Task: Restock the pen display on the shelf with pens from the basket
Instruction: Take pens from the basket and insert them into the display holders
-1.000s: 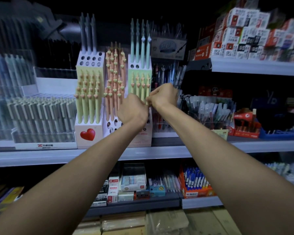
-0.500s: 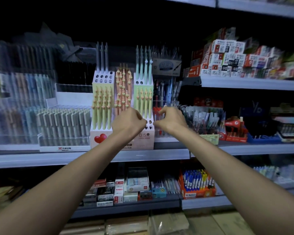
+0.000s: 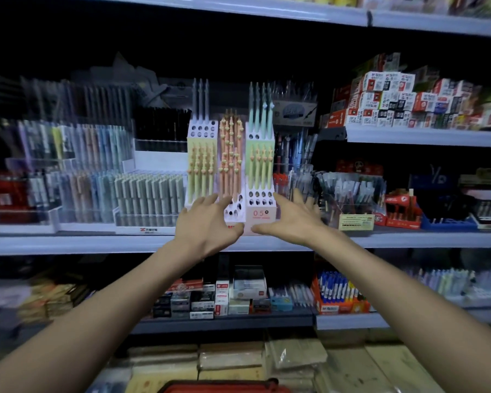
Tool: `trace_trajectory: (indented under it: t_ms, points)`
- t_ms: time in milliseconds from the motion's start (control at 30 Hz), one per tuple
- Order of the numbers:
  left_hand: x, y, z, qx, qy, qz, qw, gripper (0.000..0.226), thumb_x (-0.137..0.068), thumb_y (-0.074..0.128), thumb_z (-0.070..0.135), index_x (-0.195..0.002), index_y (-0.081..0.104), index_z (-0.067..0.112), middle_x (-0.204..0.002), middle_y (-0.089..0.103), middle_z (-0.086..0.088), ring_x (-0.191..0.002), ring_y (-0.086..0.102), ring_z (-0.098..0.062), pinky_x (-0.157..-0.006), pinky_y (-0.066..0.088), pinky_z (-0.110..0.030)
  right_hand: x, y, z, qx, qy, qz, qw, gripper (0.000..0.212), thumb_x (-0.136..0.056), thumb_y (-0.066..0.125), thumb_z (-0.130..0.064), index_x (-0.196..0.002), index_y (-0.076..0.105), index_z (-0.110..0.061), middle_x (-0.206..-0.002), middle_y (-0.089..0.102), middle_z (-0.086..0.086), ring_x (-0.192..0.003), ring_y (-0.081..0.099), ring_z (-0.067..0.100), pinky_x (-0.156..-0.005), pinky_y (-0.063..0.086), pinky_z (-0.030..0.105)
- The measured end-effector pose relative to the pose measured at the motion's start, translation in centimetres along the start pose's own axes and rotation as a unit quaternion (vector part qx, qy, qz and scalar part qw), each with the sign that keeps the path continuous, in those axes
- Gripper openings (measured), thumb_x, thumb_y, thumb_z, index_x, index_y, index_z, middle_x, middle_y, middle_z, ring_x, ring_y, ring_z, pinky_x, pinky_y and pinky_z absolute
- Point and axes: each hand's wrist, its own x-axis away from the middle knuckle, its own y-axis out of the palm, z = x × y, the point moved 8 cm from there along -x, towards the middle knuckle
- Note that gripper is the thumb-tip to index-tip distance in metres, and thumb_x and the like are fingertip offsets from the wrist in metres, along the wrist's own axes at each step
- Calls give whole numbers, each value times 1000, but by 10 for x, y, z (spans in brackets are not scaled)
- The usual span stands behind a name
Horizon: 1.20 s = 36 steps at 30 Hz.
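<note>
Ten splayed fingers (image 3: 207, 205) before pen display (image 3: 260, 214)

Red-and-white small boxes (image 3: 394, 97) stacked upper right; red packs (image 3: 400, 208) and a blue tray (image 3: 448, 222) side by side below them. Grey pen tray (image 3: 149, 197) at left, clear tub of pens (image 3: 349, 191) at right, yellow label (image 3: 355, 222) at its front. Lower level: assorted small boxes (image 3: 221, 296), orange box of blue-capped markers (image 3: 340, 293), wrapped packs (image 3: 233, 358) at the bottom.
</note>
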Motion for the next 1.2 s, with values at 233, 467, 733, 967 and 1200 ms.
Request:
trace_trajectory:
  t_ms: [233, 467, 733, 967, 1200]
  points:
    - [31, 20, -11, -41, 7, -3, 999, 93, -79, 34, 75, -163, 18, 40, -172, 20, -1, -158, 17, -25, -120, 27, -61, 19, 38, 14, 15, -16, -29, 999, 127, -71, 61, -92, -164, -8, -40, -170, -26, 11, -154, -26, 43, -126, -7, 60]
    - [59, 71, -15, -62, 19, -20, 998, 90, -86, 35, 79, -164, 14, 40, -174, 7, 2, -160, 7, -25, -124, 18, -61, 32, 97, 36, 38, -32, -69, 996, 128, -71, 58, -93, -164, -12, -38, -169, -29, 10, -154, -29, 40, -126, -7, 58]
    - [99, 146, -22, -51, 13, -67, 996, 94, -81, 33, 78, -164, 11, 40, -174, 11, 2, -160, 10, -27, -123, 24, -60, 53, 172, 61, 6, -45, -83, 995, 128, -74, 63, -86, -164, -12, -35, -171, -22, 11, -157, -21, 36, -128, -1, 54]
    - [143, 223, -44, -40, 8, -137, 990, 92, -88, 34, 77, -164, 1, 40, -174, 6, 0, -160, 6, -29, -123, 24, -58, 76, 265, 76, -24, -11, -109, 994, 127, -80, 61, -83, -160, -24, -34, -172, -22, 6, -159, -16, 33, -128, 3, 55]
    - [190, 308, -72, -18, -2, -235, 972, 93, -89, 41, 75, -164, -2, 42, -174, 3, -1, -160, 4, -28, -124, 21, -59, 98, 365, 103, -17, 13, -179, 984, 123, -84, 67, -72, -164, -15, -27, -173, -12, 11, -159, -8, 36, -127, 10, 57]
